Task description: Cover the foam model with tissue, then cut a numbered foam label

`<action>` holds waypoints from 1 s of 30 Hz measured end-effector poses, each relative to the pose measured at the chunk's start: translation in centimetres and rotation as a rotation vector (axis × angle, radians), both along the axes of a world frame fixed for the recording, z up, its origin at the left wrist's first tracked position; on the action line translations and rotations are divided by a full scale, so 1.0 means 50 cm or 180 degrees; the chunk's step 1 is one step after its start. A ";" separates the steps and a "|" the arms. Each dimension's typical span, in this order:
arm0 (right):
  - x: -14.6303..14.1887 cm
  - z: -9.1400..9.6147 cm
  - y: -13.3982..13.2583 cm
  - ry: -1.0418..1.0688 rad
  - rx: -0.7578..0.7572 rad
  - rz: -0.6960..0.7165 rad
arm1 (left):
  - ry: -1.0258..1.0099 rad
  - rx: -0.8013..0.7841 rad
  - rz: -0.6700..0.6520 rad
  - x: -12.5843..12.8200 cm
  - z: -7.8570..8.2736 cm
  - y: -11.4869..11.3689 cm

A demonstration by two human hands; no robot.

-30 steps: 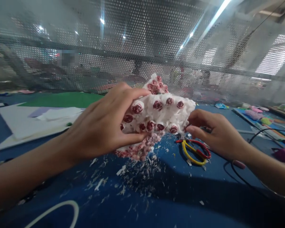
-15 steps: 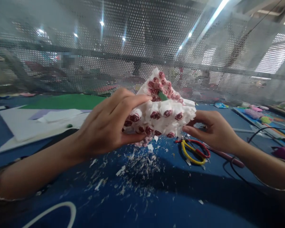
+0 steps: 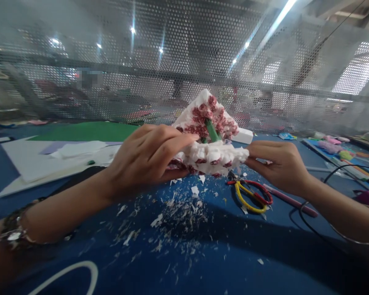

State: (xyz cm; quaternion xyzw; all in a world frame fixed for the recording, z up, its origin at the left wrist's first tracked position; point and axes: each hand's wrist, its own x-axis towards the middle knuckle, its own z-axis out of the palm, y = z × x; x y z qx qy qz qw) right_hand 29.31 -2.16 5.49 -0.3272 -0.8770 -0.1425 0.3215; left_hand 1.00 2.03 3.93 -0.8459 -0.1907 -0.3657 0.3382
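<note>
Blue surface [image 3: 135, 270]: dim; shadow deepest toward near right corner
Ceiling light [image 3: 283, 15]: bright, streaking glare above far edge
Mesh panel [image 3: 187, 45]: hazy, soft; pixelated patch left

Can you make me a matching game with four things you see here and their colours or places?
Things:
1. Flowery craft
2. Looped handles
3. Paper scraps
4. Table

Colours and places:
A. Red and yellow
B. Blue
C. Between the left hand and the right hand
D. White and scattered

Right pairs: 1-C, 2-A, 3-D, 4-B
</note>
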 end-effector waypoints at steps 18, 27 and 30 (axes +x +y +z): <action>-0.007 -0.007 0.007 0.0036 -0.0116 0.0733 | 0.0409 0.0491 -0.0439 0.007 0.007 0.022; -0.015 -0.016 0.000 0.1100 -0.1061 0.0721 | -0.0079 -0.0187 -0.0545 0.016 0.003 -0.004; -0.014 -0.023 0.001 0.1338 -0.1280 0.0688 | -0.0299 -0.0388 -0.0411 0.017 -0.001 -0.002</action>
